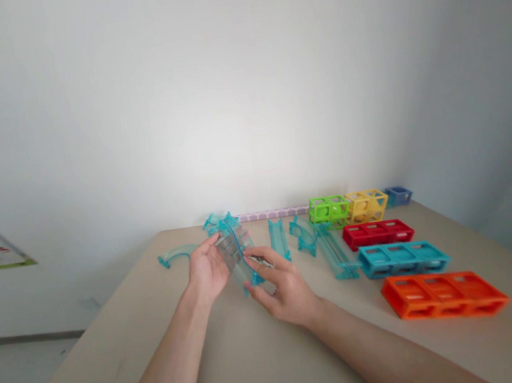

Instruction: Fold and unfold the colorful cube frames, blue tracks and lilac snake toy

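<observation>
Between my two hands, above the middle of the table, is a clear, teal-edged toy track piece (234,246), tilted. My left hand (209,270) grips its left side, fingers behind it. On its lower right side, the thumb and fingers of my right hand (280,281) are closed. A teal curved track piece (179,252) lies left of my left hand. Past the held piece are more teal pieces (213,222), partly hidden. To the right lie a short straight track (278,239), a curved piece (304,235) and a longer straight track (336,250).
On the right of the table (246,374) stand rows of open-frame blocks: green (329,209), yellow (367,205), dark blue (398,195), red (378,233), teal (403,258) and orange (444,295). A purple patterned strip (273,213) runs along the back edge, by the wall.
</observation>
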The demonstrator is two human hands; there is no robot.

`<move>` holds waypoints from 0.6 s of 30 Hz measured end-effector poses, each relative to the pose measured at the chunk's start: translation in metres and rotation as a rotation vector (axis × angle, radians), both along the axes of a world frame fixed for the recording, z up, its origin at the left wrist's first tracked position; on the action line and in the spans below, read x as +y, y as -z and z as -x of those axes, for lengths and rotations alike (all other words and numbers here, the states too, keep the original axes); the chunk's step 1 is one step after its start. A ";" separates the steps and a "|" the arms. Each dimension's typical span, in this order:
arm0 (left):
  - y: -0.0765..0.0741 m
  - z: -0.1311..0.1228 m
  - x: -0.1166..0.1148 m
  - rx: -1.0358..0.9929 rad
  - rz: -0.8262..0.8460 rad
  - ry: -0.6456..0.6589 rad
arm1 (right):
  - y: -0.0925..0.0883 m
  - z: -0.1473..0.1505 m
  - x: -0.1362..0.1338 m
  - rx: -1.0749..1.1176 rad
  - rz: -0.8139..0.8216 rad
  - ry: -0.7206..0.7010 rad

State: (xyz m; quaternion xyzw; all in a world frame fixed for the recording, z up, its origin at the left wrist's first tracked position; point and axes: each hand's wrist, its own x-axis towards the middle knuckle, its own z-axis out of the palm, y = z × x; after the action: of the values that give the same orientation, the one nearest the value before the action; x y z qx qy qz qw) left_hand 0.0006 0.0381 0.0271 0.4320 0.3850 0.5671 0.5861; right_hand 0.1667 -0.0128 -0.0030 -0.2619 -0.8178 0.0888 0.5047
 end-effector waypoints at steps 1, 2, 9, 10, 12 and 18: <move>0.000 0.000 0.000 -0.020 -0.013 0.008 | -0.001 -0.001 0.000 0.004 0.005 -0.006; 0.001 0.000 -0.001 -0.049 -0.021 0.013 | -0.001 -0.001 -0.001 0.008 0.010 -0.017; 0.005 -0.005 -0.006 -0.188 -0.016 0.122 | -0.002 -0.001 -0.001 0.126 0.084 0.041; 0.005 -0.006 -0.007 -0.201 -0.006 0.166 | -0.002 0.000 0.000 0.149 0.104 0.080; 0.005 -0.007 -0.009 -0.211 0.020 0.230 | 0.000 0.002 0.000 0.199 0.146 0.134; 0.003 -0.009 -0.011 -0.161 0.048 0.200 | 0.004 0.004 0.005 0.218 0.193 0.139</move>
State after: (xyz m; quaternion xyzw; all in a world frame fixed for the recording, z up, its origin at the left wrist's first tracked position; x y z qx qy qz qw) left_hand 0.0096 0.0276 0.0245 0.4073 0.3053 0.5293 0.6788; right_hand 0.1630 -0.0082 -0.0068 -0.3539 -0.7259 0.1600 0.5676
